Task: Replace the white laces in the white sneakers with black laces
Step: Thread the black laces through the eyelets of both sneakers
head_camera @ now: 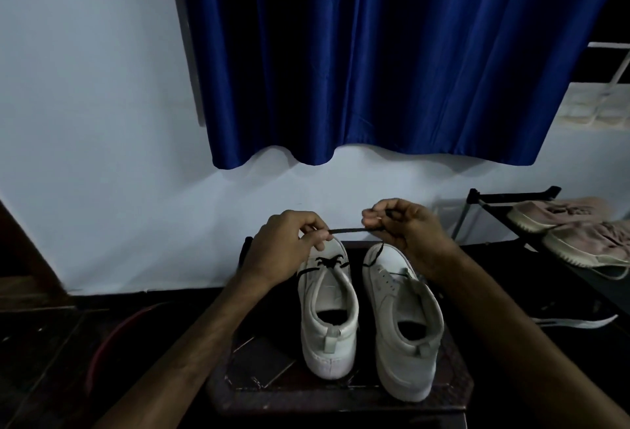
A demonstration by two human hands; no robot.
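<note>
Above the toes of a white pair, a black lace (pixel 346 230) runs taut between two pinching hands
On the dark bench (pixel 341 398) the left sneaker (pixel 329 336) and right sneaker (pixel 399 360) stand side by side, heels toward the camera. The left hand (pixel 283 241) pinches one end of the lace with thumb and curled fingers; the right hand (pixel 405 227) pinches the other, from where the lace drops to the right sneaker's front. Black lacing crosses the left sneaker's tongue. Behind hangs a blue curtain (pixel 392 53); to the right, pinkish shoes (pixel 559 214) sit on a rack (pixel 511 195)
</note>
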